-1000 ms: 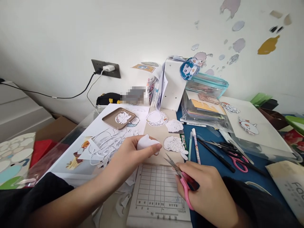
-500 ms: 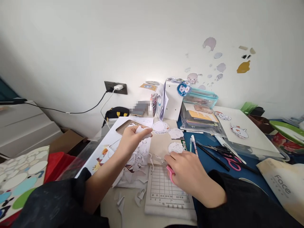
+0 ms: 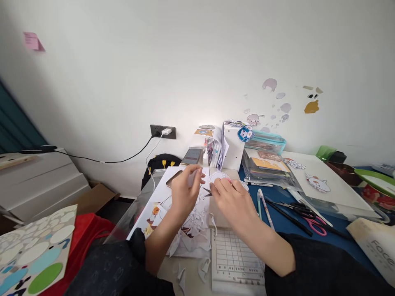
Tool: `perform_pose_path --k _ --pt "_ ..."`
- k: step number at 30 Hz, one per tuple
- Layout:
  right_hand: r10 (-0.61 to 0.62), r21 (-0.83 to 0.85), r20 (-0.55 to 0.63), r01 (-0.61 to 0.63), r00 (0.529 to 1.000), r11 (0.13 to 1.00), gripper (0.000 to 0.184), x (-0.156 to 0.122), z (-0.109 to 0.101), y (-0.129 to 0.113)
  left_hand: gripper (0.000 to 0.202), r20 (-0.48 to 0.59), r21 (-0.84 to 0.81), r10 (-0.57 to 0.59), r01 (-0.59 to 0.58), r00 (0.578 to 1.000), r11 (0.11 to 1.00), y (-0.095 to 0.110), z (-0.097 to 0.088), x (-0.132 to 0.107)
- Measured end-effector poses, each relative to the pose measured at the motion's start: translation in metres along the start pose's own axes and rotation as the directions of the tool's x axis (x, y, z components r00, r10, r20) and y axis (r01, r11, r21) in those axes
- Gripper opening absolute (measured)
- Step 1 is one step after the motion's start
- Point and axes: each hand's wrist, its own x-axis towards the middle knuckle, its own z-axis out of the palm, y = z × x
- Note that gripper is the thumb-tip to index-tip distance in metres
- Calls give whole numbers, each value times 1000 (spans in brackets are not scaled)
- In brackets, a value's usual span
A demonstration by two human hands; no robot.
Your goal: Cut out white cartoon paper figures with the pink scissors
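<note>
My left hand (image 3: 184, 190) is raised over the desk with its fingers pinched on a small piece of white paper (image 3: 191, 179), partly hidden by the fingers. To its right, my right hand (image 3: 234, 202) is closed around scissors. The dark scissor blades (image 3: 207, 191) point left toward the left hand, while most of the pink handle is covered by my fingers. Below both hands lies a heap of white paper scraps (image 3: 195, 222). Paper cutouts with line drawings (image 3: 219, 176) sit just behind the right hand, mostly hidden.
A gridded cutting board (image 3: 231, 257) lies in front. On the right are pens (image 3: 266, 209), a second pair of scissors (image 3: 314, 224) and a tissue pack (image 3: 373, 242). A phone (image 3: 191, 156), a glue bottle (image 3: 205, 158) and a white file box (image 3: 233, 146) stand behind.
My right hand has lifted and moved up toward the left hand, bringing the scissor blades into sight. The whole view has shifted left and upward. The left hand still pinches the paper.
</note>
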Motion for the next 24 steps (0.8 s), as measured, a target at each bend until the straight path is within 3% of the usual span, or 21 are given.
perform_pose_path --k 8,12,16,18,20,24 --pt "105 29 60 -107 993 994 10 0 -4 11 18 190 40 182 -192 965 981 -22 9 -11" --pt "127 105 77 -135 989 985 10 0 -6 11 18 209 14 162 -169 964 986 -26 6 -11" --pt "192 237 100 -211 976 948 10 -4 -5 19 19 148 -56 64 -57 987 997 -15 6 -9" --pt "258 330 117 -282 959 901 11 -11 0 28 23 152 -113 -3 20 988 993 -8 8 -7" --pt "331 451 138 -357 933 818 13 -21 8 38 25 228 -166 -58 98 972 981 -5 10 -5" --pt "402 740 207 -411 892 532 16 -36 25 47 22 440 -191 -118 221 890 956 -8 16 -2"
